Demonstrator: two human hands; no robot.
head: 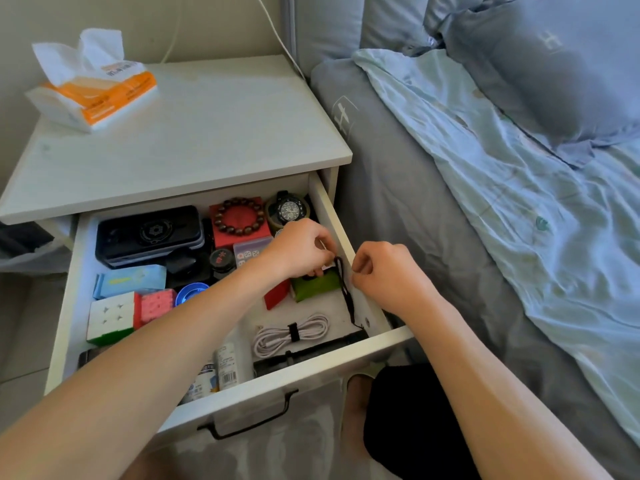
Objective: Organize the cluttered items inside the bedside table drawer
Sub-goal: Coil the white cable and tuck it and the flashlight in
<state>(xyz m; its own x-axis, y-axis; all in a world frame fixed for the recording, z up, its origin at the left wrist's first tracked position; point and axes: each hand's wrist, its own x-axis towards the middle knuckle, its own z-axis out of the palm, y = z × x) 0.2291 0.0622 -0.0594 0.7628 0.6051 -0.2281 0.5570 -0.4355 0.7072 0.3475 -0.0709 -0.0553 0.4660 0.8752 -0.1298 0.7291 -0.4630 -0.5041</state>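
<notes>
Two hands over open drawer (334, 216): left hand (300, 247) and right hand (382, 273) each pinch black cord (346, 292), at drawer's 3 o'clock wall, trailing toward 5 o'clock.

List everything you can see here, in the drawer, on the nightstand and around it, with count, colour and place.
tissue pack: one, orange and white, back left of the nightstand top
drawer: one, white, pulled open
phone: one, black, back left of drawer
bead bracelet: one, dark red-brown, on a red box
watch: one, black, back right corner
puzzle cubes: two, one white-faced, one pink, left side
coiled cable: one, white, front right
green pouch: one, under the left hand
black cord: one, along the right wall
bottles: two, white, front, partly hidden
bed: grey sheet, pale blue cover, grey pillows
left hand: pinches the cord's top
right hand: fingers curled by the cord; grip unclear
</notes>
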